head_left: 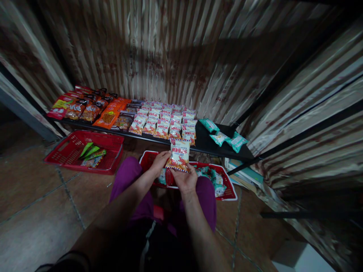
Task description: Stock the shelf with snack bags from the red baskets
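Observation:
Both hands hold one white and orange snack packet (pixel 179 155) above a red basket (pixel 230 193) that rests by my knees. My left hand (pixel 159 161) grips the packet's lower left edge. My right hand (pixel 185 179) grips it from below. The basket holds several more packets, white and teal. Just beyond, a low black shelf (pixel 204 140) carries rows of matching white and orange packets (pixel 164 121).
Orange and red snack bags (pixel 85 107) fill the shelf's left end; three teal packets (pixel 224 136) lie at its right. A second red basket (pixel 82 152) with green packets sits on the tiled floor at left. Corrugated metal walls close in behind and at right.

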### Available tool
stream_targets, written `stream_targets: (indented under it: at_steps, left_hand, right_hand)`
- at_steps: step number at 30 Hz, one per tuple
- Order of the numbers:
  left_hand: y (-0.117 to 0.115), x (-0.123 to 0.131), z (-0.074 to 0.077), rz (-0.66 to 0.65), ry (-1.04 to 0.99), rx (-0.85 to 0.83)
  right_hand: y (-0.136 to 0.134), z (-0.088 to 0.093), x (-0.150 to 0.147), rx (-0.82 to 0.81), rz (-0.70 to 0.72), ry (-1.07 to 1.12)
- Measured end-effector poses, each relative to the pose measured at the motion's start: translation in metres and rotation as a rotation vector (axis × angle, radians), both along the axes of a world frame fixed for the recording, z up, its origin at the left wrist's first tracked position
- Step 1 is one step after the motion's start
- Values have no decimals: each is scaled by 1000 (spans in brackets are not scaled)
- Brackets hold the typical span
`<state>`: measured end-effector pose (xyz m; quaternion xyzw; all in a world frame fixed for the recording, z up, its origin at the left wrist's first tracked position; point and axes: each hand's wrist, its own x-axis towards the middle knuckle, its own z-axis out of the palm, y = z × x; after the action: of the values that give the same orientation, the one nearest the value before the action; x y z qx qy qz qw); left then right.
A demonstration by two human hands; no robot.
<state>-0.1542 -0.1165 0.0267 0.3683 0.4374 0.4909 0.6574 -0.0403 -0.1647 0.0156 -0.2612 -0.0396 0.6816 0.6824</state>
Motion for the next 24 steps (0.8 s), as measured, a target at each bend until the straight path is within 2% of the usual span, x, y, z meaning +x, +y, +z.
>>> stream_targets:
  at_steps: [8, 13, 18, 24]
  left_hand:
    - [13, -2, 12, 38, -100, -11]
    - [17, 1, 11, 45, -150, 16]
    - [18, 1, 10, 40, -193, 52]
    - [23, 4, 10, 124, -120, 46]
  right_hand:
    - [-3, -8, -3, -55, 94, -75]
    - [-3, -15, -4, -19, 166, -146]
    - [-3, -17, -5, -21, 173, -151]
    - [-4, -17, -7, -19, 178, -151]
